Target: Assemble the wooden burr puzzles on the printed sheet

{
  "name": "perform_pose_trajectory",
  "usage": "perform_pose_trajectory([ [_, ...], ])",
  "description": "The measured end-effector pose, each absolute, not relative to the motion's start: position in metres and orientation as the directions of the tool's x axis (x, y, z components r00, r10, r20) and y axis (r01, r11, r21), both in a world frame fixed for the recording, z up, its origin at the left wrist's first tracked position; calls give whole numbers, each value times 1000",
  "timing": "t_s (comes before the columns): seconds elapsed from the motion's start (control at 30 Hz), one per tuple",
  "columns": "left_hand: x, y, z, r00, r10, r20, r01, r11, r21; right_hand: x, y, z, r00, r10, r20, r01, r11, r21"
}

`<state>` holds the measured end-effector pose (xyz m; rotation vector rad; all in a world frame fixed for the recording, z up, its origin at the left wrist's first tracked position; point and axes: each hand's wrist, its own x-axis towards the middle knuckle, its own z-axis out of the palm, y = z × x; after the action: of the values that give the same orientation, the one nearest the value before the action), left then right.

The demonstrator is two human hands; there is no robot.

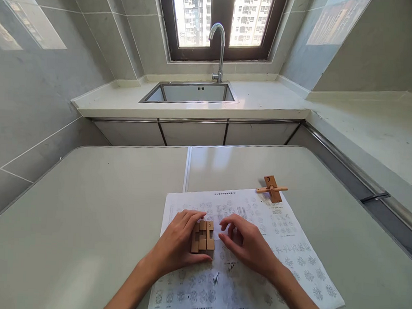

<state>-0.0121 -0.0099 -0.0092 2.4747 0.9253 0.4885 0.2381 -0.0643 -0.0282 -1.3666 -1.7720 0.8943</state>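
Several notched wooden puzzle pieces (203, 235) stand side by side on a printed sheet. My left hand (180, 239) is curved round them from the left, fingers along the far edge and thumb along the near edge. Just to their right, my right hand (245, 241) hovers over the sheet, its thumb and forefinger apart and nothing between them. The instruction sheet (304, 248) shows rows of small puzzle drawings, part of it covered by both hands. At its far right corner lies another small wooden assembly (273, 189), a marked flat piece crossed by a thin rod.
The pale table (71, 231) has a seam running away from me. Beyond it is a counter (262, 95) with a steel-rimmed sink (190, 101) and a curved tap (221, 51) under a window. Tiled walls and another counter (376, 129) flank the table.
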Motion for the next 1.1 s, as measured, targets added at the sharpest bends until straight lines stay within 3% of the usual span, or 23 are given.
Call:
perform_pose_trajectory([
  [0.17, -23, -4, -4, 720, 680, 140, 548, -681, 487, 234, -69, -36, -278, 931, 238, 562, 358, -746],
  [0.43, -20, -8, -8, 714, 688, 130, 541, -660, 520, 231, -71, -39, -327, 909, 256, 600, 410, -687],
  [0.6, -24, -3, -8, 704, 702, 108, 539, -627, 562, 233, -69, -34, -306, 924, 230, 518, 364, -774],
  [0.8, -33, 4, 8, 656, 755, 15, 546, -488, 681, 237, -67, -26, -188, 976, 112, 350, 172, -921],
  [1.1, -19, -6, 14, 585, 810, -35, 445, -285, 849, 239, -68, -25, -151, 989, -2, 151, 21, -988],
])
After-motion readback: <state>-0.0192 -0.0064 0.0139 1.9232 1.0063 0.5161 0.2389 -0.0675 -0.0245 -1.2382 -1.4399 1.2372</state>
